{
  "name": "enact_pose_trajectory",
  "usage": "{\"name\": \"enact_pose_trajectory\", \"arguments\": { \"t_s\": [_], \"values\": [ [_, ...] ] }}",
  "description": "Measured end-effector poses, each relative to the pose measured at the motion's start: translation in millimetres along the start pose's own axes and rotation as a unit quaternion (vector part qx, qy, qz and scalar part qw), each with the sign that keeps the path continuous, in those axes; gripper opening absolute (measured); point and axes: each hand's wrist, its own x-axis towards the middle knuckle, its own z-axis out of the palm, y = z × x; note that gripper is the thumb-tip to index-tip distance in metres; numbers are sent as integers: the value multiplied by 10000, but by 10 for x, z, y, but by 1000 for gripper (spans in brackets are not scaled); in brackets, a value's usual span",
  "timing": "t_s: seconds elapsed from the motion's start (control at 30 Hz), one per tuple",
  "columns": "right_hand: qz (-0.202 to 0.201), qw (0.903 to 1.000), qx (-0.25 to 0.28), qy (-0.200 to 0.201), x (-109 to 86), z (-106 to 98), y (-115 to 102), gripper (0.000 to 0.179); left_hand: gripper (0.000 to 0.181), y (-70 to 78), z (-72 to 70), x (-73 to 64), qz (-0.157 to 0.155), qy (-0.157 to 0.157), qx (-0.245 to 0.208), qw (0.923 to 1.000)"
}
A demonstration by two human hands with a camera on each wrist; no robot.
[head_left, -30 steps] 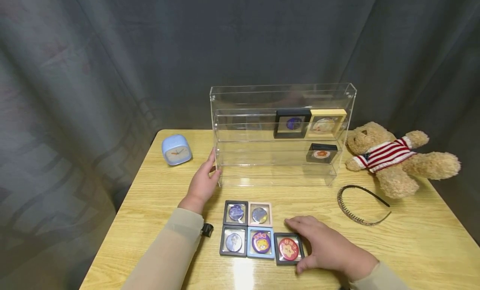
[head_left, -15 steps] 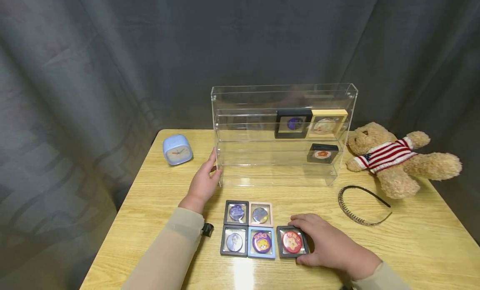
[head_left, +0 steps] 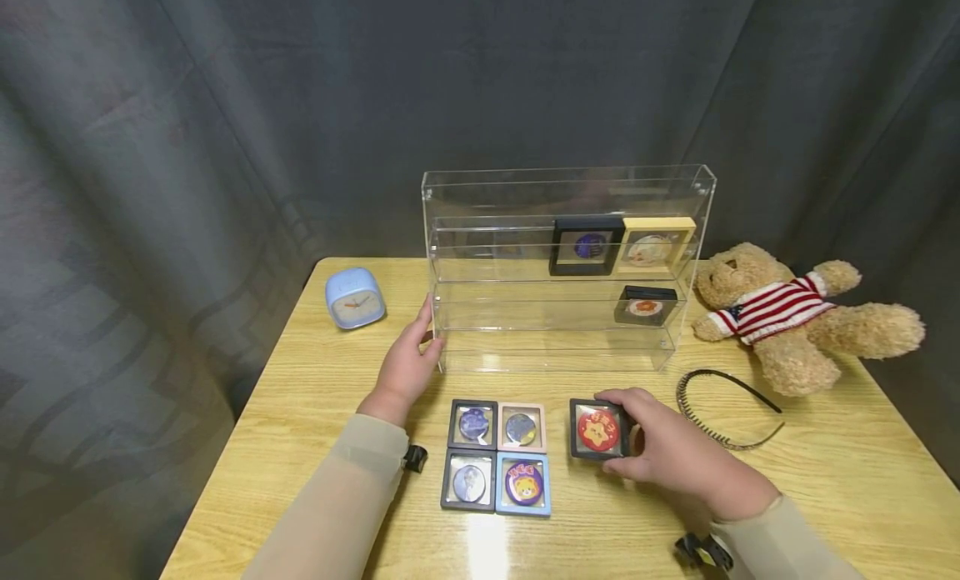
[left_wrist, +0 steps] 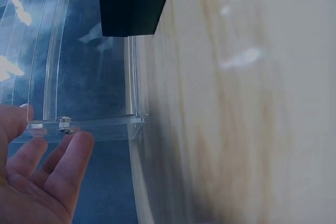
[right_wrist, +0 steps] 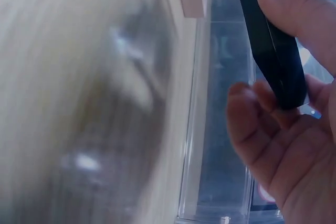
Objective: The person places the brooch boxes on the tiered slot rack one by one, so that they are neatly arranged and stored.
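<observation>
My right hand (head_left: pixel 667 447) pinches a black-framed case (head_left: pixel 598 430) by its right side, thumb and fingers on opposite edges. Inside the case is a round red badge with a yellow star-shaped face. The right wrist view shows the case edge-on between thumb and fingers (right_wrist: pixel 245 114). At the clear acrylic display rack (head_left: pixel 510 347), my left hand (head_left: pixel 406 367) grips the left side panel, some of its fingers hidden behind it. In the left wrist view, thumb and fingers lie on both sides of that panel. The rack holds a black case (head_left: pixel 587 247), a yellow case (head_left: pixel 655 247) and a smaller-looking black case (head_left: pixel 646 306).
Several framed badge cases lie together on the table, including a light blue one (head_left: pixel 522 484) and a pink one (head_left: pixel 521 427). A blue alarm clock (head_left: pixel 355 298) stands left. A teddy bear (head_left: pixel 787 313) and a headband (head_left: pixel 697 409) lie right. Grey curtain (head_left: pixel 555 72) hangs behind.
My right hand has taken hold of the red-badge case, slid it right, away from the light blue case, and moved it forward toward the rack, tilting it. The left hand has stayed on the rack.
</observation>
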Motion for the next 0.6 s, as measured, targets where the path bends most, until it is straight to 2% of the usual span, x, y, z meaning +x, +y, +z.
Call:
{"name": "enact_pose_trajectory", "arguments": {
  "t_s": [0.27, 0.6],
  "values": [
    [232, 9960, 853, 98, 47, -118, -36, 87, 76, 6, -2, -6, -8, 6, 15, 10000],
    [682, 9912, 1097, 297, 92, -254, -51, 89, 76, 18, 0, -13, -47, -2, -20, 10000]
  ]
}}
